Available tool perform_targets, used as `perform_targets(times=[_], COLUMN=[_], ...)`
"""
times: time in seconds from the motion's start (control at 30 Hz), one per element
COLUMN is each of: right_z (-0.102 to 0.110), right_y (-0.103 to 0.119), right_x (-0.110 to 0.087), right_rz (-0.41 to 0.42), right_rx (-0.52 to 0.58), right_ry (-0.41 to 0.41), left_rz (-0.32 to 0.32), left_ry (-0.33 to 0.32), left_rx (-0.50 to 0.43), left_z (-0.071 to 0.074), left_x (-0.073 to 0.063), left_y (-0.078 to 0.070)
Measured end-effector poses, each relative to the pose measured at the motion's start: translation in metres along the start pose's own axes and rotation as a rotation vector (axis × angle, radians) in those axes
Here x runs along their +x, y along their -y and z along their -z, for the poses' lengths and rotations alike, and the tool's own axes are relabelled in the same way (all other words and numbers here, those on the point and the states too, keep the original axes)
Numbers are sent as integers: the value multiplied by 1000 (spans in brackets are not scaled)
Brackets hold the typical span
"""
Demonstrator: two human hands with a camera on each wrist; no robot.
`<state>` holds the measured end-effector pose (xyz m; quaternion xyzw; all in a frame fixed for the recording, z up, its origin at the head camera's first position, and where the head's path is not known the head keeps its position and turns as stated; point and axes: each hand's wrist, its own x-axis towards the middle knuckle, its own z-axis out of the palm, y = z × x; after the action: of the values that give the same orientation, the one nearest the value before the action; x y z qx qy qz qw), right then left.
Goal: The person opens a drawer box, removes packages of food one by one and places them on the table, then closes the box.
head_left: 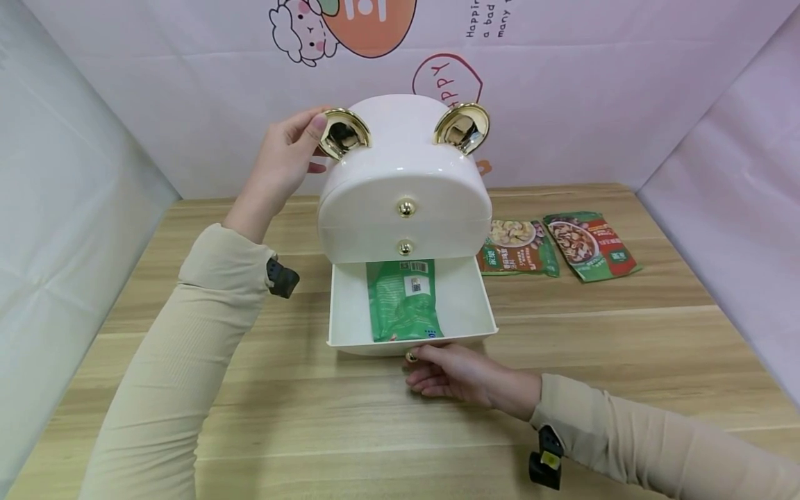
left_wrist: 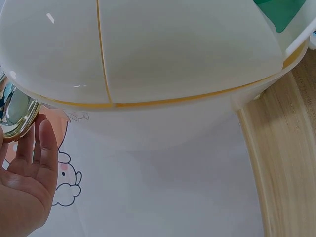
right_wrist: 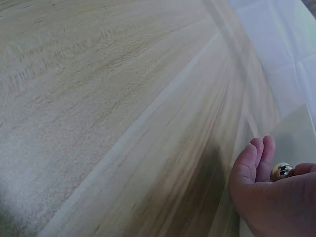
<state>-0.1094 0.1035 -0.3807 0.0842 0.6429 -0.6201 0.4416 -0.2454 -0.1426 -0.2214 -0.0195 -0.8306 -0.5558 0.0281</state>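
Observation:
A white cabinet (head_left: 400, 139) with a rounded top and two gold ears stands on the table. My left hand (head_left: 284, 156) grips its left gold ear (head_left: 345, 133), thumb on the front and fingers behind. The lowest drawer (head_left: 467, 298) is pulled out, and a green packet (head_left: 403, 305) lies inside it. At the drawer's front, my right hand (head_left: 462, 375) pinches the small gold knob (right_wrist: 281, 171) between thumb and forefinger, the other fingers loosely bent below. In the left wrist view, the fingers (left_wrist: 48, 148) reach behind the ear's rim.
Two food packets, one red and green (head_left: 594, 246) and one brown and green (head_left: 519, 246), lie on the wooden table (head_left: 281, 417) right of the cabinet. The cabinet's upper drawers, with gold knobs (head_left: 406, 207), are closed. A printed white cloth (head_left: 206, 90) hangs behind.

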Motion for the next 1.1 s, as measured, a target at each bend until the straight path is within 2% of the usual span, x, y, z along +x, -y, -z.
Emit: perform_targets(times=[0.13, 0.27, 0.47, 0.6, 0.7, 0.83, 1.1], right_z=[-1, 0, 1, 1, 4, 11, 30], right_y=[2, 5, 13, 30, 46, 65, 81], right_x=[-2, -4, -8, -13, -16, -16, -2], right_rz=[-12, -45, -101, -33, 42, 118, 182], right_rx=[-10, -14, -95, -168, -201, -208, -220], right_ry=[11, 67, 252, 328, 315, 233, 68], left_rz=[-5, -9, -8, -7, -11, -14, -2], left_ry=[-1, -3, -2, -2, -3, -2, 1], left_rx=[-2, 1, 8, 14, 14, 3, 3], left_z=[0, 1, 1, 1, 1, 0, 0], left_x=[0, 0, -1, -1, -1, -1, -2], left_y=[0, 1, 0, 0, 0, 0, -1])
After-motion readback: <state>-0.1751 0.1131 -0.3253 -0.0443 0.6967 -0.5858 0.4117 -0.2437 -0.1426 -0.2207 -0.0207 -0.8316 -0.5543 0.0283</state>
